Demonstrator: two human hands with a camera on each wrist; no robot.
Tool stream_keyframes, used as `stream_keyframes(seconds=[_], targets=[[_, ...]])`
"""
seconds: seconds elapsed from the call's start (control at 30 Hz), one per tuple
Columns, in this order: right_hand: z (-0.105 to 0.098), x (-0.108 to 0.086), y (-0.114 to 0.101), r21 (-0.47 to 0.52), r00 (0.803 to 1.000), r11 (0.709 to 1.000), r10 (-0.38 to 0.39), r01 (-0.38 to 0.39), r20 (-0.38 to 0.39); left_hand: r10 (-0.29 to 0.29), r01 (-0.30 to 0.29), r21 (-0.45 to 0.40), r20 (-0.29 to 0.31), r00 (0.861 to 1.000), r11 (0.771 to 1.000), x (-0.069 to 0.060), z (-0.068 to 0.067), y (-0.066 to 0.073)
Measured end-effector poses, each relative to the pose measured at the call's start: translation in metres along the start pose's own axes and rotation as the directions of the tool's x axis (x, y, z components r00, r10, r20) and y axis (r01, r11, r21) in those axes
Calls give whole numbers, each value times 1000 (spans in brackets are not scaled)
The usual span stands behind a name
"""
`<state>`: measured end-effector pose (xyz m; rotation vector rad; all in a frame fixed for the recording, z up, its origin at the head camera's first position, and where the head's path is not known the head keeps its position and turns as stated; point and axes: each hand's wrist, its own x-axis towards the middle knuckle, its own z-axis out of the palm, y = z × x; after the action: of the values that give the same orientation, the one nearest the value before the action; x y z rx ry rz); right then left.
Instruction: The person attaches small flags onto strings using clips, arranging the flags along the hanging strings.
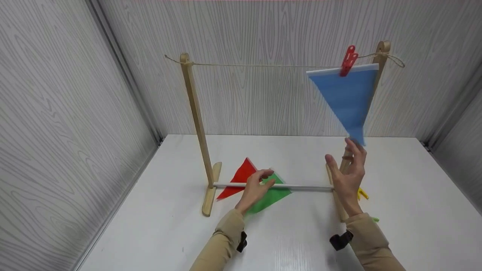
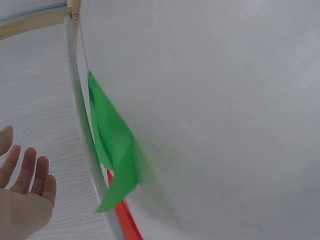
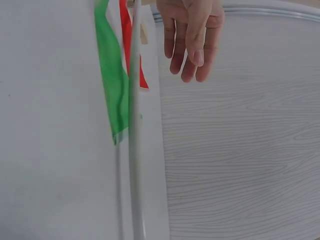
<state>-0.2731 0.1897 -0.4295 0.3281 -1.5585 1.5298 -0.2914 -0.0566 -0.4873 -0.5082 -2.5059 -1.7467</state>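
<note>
A blue triangular pennant [image 1: 344, 94] hangs point down from a string [image 1: 263, 66], held by a red clothespin [image 1: 349, 62]. My right hand [image 1: 348, 177] is raised just below its tip, fingers loosely bent; whether they touch the cloth I cannot tell. In the right wrist view that hand [image 3: 192, 35] holds nothing. Above the white crossbar [image 1: 307, 187] is my left hand [image 1: 256, 189], its fingers relaxed. A green pennant [image 1: 273, 197] lies on the table beneath it, partly covering a red pennant [image 1: 243, 171]. The left wrist view shows this hand [image 2: 25, 200] without anything in it.
Two wooden posts [image 1: 196, 113] on flat feet [image 1: 209, 205] carry the string. A yellow clothespin [image 1: 362, 194] and a light-green piece [image 1: 375, 219] lie right of the stand, partly hidden by the right arm. Grey panels [image 1: 260, 101] enclose the white table [image 1: 158, 226].
</note>
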Motion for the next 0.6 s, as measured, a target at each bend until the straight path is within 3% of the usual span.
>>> stream_keyframes(seconds=[0.17, 0.4, 0.53, 0.6], targets=[[0, -17, 13, -10, 998, 999, 35, -34, 59, -3, 3, 11, 24, 1000, 1000, -7, -1, -12], [1, -42, 31, -44, 975, 994, 103, -96, 197, -23, 11, 128, 95, 995, 992, -15, -1, -21], [0, -54, 39, -47, 929, 967, 256, -252, 267, -56, 30, 185, 138, 989, 982, -18, -1, -21], [-2, -59, 40, -76, 879, 924, 380, -374, 288, -71, 39, 200, 154, 986, 979, -18, -1, -21]])
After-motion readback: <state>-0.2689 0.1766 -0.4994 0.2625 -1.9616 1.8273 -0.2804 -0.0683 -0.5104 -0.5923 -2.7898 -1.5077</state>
